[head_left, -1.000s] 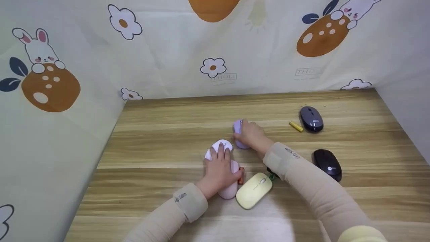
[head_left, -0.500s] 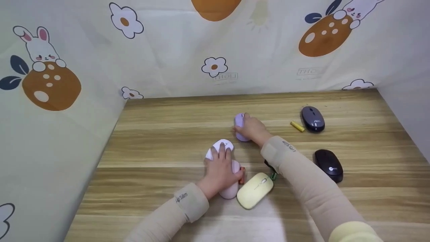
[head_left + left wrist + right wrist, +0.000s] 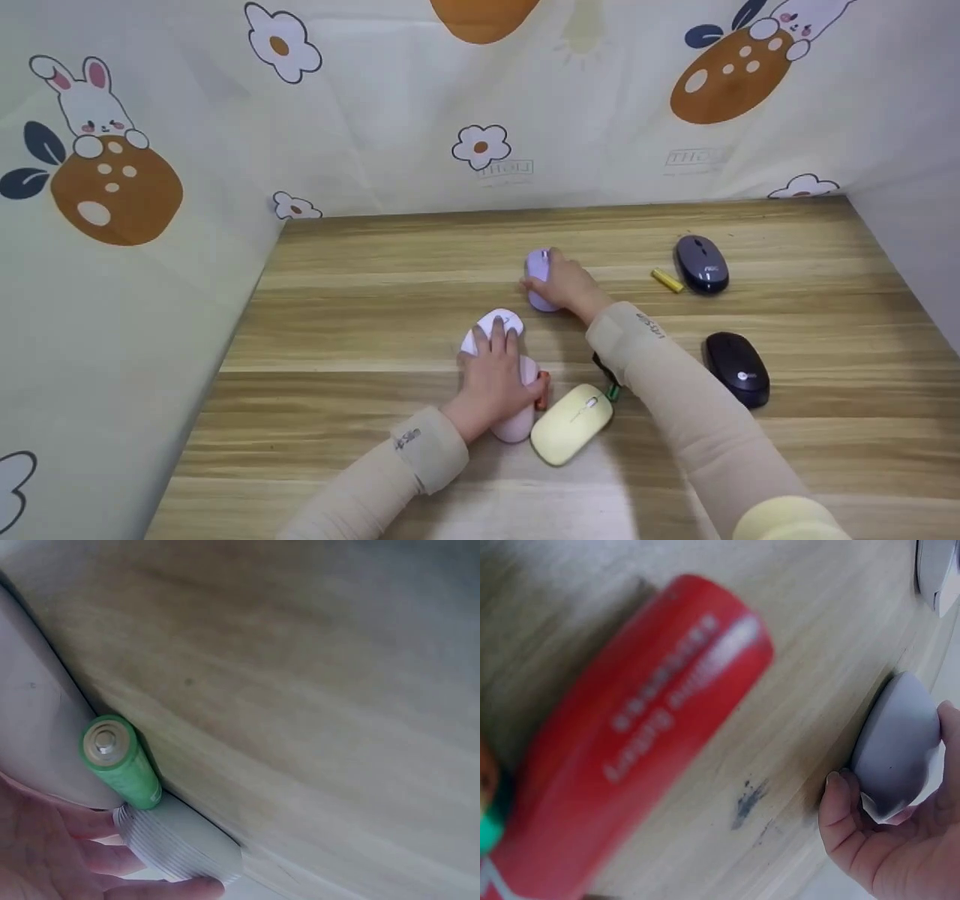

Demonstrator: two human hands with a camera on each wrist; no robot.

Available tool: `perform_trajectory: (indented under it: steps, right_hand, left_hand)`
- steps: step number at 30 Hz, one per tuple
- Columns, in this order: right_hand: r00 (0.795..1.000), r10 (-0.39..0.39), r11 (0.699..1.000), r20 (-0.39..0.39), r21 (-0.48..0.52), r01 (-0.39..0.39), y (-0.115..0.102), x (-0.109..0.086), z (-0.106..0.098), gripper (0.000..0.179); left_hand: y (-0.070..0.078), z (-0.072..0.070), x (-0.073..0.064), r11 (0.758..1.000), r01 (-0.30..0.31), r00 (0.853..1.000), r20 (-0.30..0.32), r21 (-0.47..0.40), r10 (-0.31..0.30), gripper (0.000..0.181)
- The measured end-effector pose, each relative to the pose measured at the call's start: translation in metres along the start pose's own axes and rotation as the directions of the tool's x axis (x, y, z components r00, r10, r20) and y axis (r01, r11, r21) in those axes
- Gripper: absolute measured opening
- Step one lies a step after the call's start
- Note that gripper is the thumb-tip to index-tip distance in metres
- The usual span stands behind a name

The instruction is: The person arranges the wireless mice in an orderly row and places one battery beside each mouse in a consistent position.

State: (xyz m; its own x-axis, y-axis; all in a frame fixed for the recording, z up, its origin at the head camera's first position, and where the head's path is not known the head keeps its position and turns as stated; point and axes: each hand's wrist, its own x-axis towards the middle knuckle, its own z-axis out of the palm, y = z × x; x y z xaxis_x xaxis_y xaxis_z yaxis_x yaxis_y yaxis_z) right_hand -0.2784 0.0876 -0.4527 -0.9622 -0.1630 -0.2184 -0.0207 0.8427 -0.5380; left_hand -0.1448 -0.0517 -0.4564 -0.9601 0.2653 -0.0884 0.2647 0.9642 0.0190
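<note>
In the head view my left hand lies with fingers spread over a white mouse and a pink mouse behind it. Its thumb reaches toward an orange-red battery. The left wrist view shows a green battery against the pink mouse, with fingertips on the ribbed side of the white mouse. Farther back, my right hand grips a purple mouse between thumb and fingers. The right wrist view shows that mouse on the wood, partly covered by the hand.
A yellow mouse lies in front, a green-ended battery at its tip. On the right are a black mouse, a dark grey mouse and a yellow battery. A red battery looms close in the right wrist view.
My right hand has slid the purple mouse a little farther back, mostly in the first half second. My left hand has stayed over the white and pink mice.
</note>
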Motion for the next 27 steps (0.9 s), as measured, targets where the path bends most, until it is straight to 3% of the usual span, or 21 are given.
perform_trajectory:
  steps: [16,27]
  right_hand:
    - [0.999,0.037,0.999,0.021,0.005,-0.037,0.0015,0.0001,-0.0020,0.086]
    - [1.000,0.026,1.000,-0.010,-0.013,-0.026,0.0015,-0.0003,-0.0023,0.082]
  left_hand:
    - [0.0001,-0.0007,0.0013,1.000,0.004,1.000,0.019,-0.012,-0.003,0.086]
    - [-0.0004,0.0007,0.0005,1.000,-0.002,1.000,0.008,-0.011,0.002,0.085]
